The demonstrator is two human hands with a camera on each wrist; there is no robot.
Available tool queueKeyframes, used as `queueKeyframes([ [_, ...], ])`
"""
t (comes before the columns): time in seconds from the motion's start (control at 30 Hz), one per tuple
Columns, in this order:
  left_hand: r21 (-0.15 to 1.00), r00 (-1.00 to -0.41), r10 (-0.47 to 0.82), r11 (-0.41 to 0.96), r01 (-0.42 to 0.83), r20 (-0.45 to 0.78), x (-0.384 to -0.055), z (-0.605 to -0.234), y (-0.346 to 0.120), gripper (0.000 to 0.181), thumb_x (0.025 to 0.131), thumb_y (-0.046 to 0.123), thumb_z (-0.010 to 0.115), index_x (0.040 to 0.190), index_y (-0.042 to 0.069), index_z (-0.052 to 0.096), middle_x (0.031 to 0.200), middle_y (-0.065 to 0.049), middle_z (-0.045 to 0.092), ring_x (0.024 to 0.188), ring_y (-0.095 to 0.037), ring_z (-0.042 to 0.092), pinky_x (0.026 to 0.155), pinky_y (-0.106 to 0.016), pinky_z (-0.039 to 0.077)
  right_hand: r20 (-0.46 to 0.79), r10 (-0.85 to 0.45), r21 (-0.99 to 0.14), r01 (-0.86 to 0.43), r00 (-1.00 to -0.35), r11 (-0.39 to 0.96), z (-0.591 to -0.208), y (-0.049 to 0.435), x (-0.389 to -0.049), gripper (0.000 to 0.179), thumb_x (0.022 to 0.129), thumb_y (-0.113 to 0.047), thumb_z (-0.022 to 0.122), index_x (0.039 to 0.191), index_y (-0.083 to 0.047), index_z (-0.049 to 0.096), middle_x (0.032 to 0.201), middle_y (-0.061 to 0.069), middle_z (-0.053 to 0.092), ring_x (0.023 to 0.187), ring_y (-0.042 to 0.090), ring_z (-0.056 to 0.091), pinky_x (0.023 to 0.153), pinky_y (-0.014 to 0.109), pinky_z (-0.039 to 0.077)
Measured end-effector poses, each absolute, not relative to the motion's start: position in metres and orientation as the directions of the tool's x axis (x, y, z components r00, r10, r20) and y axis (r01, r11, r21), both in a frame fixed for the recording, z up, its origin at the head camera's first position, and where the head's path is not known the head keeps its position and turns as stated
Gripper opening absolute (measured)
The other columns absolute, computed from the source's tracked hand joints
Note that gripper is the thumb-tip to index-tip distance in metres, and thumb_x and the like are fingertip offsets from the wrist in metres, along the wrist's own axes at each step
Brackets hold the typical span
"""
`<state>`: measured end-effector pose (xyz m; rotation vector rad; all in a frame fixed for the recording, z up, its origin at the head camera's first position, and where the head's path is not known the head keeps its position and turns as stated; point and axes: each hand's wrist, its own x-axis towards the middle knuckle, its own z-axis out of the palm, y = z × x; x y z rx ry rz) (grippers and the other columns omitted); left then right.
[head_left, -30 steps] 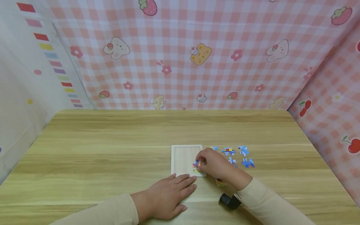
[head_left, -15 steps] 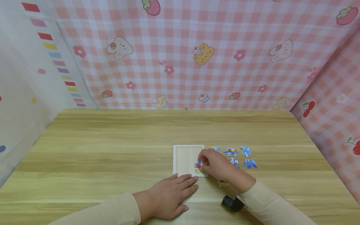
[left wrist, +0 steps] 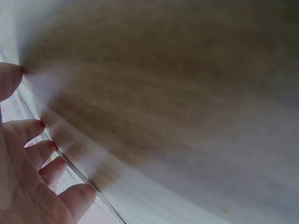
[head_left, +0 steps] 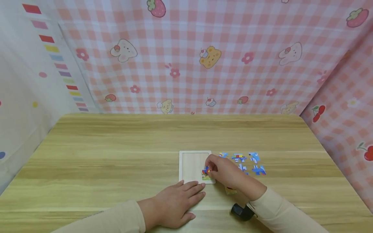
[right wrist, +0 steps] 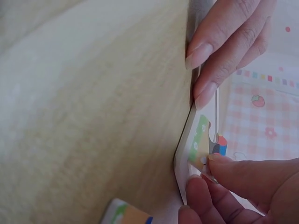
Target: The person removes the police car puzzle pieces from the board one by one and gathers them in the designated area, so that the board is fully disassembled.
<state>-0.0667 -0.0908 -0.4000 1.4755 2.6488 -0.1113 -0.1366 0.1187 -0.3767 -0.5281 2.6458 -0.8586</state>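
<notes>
My right hand (head_left: 224, 171) pinches a jigsaw puzzle piece (head_left: 205, 175) at the near right corner of a shallow wooden puzzle tray (head_left: 180, 168). In the right wrist view the thumb presses on the piece (right wrist: 201, 142), which has a green and tan side and a red and blue tab; it sits slightly tilted against the tray's rim. The left hand (head_left: 175, 204) lies spread, palm down, its fingertips at the tray's near edge. The left wrist view shows those fingers (left wrist: 77, 198) extended along that edge. Bare wood shows over the rest of the tray floor.
Several loose puzzle pieces (head_left: 239, 158) lie right of the tray, some partly hidden by the right hand. Another piece (head_left: 231, 191) lies under the right forearm. A black device (head_left: 242, 212) is worn at the right wrist. A checked curtain (head_left: 186, 64) hangs behind the table.
The puzzle piece has shifted slightly under the right fingers, and more of its printed face shows. The left hand stays in place at the tray. The head view has moved a little.
</notes>
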Motion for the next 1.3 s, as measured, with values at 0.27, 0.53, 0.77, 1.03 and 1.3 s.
queueKeyframes([
  [0.27,-0.011,-0.526,0.84,0.53,0.848,-0.134,-0.068,-0.402,-0.091,0.06,0.098,0.048,0.042,0.149,0.017,0.037,0.156,-0.002,0.031,0.142,-0.019,0.031,0.106,-0.042,0.04,-0.157,-0.462,-0.64,-0.266,-0.873,0.72,-0.379,0.121,-0.138,0.019,0.087,0.004,0.064,0.088,-0.014,0.056,0.074,-0.004,0.051,0.066,0.012,0.047,0.058,0.026,0.039],
  [0.53,-0.012,-0.531,0.837,0.534,0.845,-0.129,-0.066,-0.401,-0.091,0.059,0.098,0.047,0.043,0.149,0.016,0.039,0.156,-0.002,0.032,0.141,-0.019,0.032,0.106,-0.041,0.04,-0.127,-0.486,-0.652,-0.296,-0.865,0.698,-0.377,0.123,-0.135,0.018,0.089,0.003,0.063,0.089,-0.014,0.057,0.077,-0.004,0.052,0.069,0.012,0.048,0.059,0.025,0.04],
  [0.77,-0.048,-0.532,0.842,0.53,0.847,-0.091,-0.063,-0.402,-0.091,0.059,0.097,0.047,0.045,0.147,0.016,0.041,0.154,-0.002,0.035,0.14,-0.019,0.034,0.105,-0.04,0.041,-0.062,-0.509,-0.698,-0.327,-0.858,0.637,-0.373,0.132,-0.132,0.017,0.088,0.002,0.063,0.091,-0.014,0.057,0.08,-0.004,0.055,0.075,0.012,0.051,0.065,0.027,0.045],
  [1.03,-0.011,-0.535,0.837,0.538,0.843,-0.117,-0.065,-0.402,-0.091,0.06,0.098,0.047,0.044,0.148,0.016,0.039,0.155,-0.002,0.034,0.141,-0.019,0.032,0.105,-0.041,0.04,-0.075,-0.467,-0.748,-0.26,-0.881,0.611,-0.374,0.149,-0.136,0.011,0.091,-0.003,0.063,0.095,-0.012,0.061,0.083,-0.002,0.058,0.078,0.014,0.054,0.064,0.026,0.047],
  [1.3,-0.031,-0.536,0.839,0.536,0.844,-0.092,-0.065,-0.402,-0.091,0.059,0.097,0.047,0.045,0.148,0.015,0.04,0.154,-0.002,0.035,0.14,-0.019,0.034,0.105,-0.041,0.041,-0.065,-0.425,-0.759,-0.232,-0.903,0.609,-0.37,0.17,-0.137,0.01,0.092,-0.006,0.063,0.101,-0.008,0.064,0.086,0.0,0.06,0.08,0.015,0.057,0.066,0.027,0.049],
])
